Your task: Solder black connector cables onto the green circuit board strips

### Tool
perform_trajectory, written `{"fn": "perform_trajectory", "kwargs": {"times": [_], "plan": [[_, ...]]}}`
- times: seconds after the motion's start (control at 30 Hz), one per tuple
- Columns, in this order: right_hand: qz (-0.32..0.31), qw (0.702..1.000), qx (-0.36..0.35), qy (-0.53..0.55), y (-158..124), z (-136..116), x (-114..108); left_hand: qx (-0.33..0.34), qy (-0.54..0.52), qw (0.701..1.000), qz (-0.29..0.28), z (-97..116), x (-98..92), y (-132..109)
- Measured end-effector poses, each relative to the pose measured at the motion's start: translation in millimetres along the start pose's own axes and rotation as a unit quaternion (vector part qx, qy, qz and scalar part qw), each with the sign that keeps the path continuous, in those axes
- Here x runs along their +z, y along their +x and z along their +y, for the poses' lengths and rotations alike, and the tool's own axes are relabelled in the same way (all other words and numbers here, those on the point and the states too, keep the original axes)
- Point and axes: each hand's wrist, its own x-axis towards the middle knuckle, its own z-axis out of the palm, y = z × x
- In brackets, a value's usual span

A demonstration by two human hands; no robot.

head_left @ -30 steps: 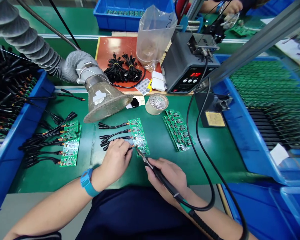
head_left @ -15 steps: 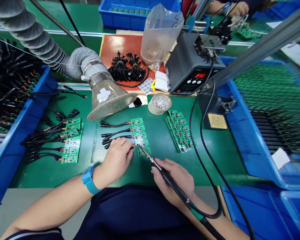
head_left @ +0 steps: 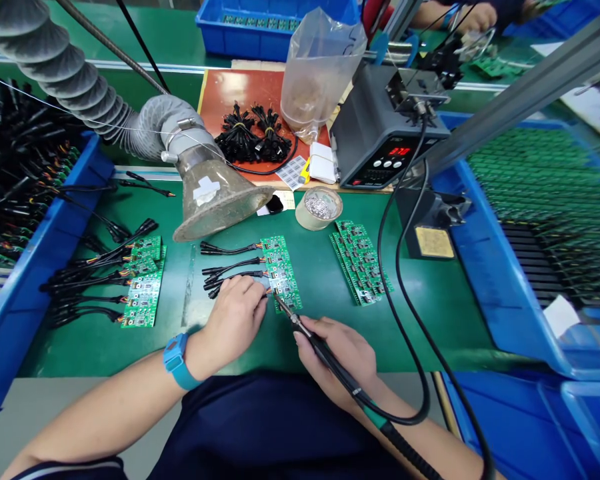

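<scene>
My right hand (head_left: pixel 341 357) is closed around a black soldering iron (head_left: pixel 325 352), its tip touching the near left edge of a green circuit board panel (head_left: pixel 280 270) on the green mat. My left hand (head_left: pixel 234 319) rests on the mat just left of that edge, fingers curled and pinching a black cable (head_left: pixel 233 275) against the board. Two more black cables (head_left: pixel 227 250) run left from the upper boards of the panel. A blue wristband (head_left: pixel 176 361) is on my left wrist.
A fume hood funnel (head_left: pixel 215 200) on a grey hose hangs above the panel. Finished boards with cables (head_left: pixel 140 287) lie left, bare boards (head_left: pixel 361 261) right. A solder tin (head_left: pixel 319 208), soldering station (head_left: pixel 383 137), iron stand (head_left: pixel 430 220) and blue bins (head_left: pixel 525 227) surround the mat. Another person's hand (head_left: pixel 473 17) works beyond.
The iron tip slid slightly down and left along the panel's edge, back toward my left fingers. My left hand stayed put on the cable.
</scene>
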Motion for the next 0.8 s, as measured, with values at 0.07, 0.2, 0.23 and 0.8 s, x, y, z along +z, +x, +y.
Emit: {"fn": "perform_trajectory", "kwargs": {"times": [0.07, 0.2, 0.23, 0.8], "plan": [[-0.001, 1.0, -0.008, -0.002, -0.4, -0.6, 1.3, 0.0, -0.001, 1.0, 0.002, 0.2, 0.0, 0.1], [0.004, 1.0, -0.008, -0.011, -1.7, -2.6, -0.6, 0.002, -0.002, 1.0, 0.003, 0.7, -0.9, 0.6], [0.007, 1.0, 0.0, -0.017, -2.0, -3.0, -2.2, 0.002, -0.002, 1.0, 0.001, 0.7, -1.3, 0.7], [0.014, 0.999, 0.048, 0.003, 4.7, -2.5, -6.3, 0.033, 0.009, 0.999, 0.015, 3.9, -10.5, 4.6]]}}
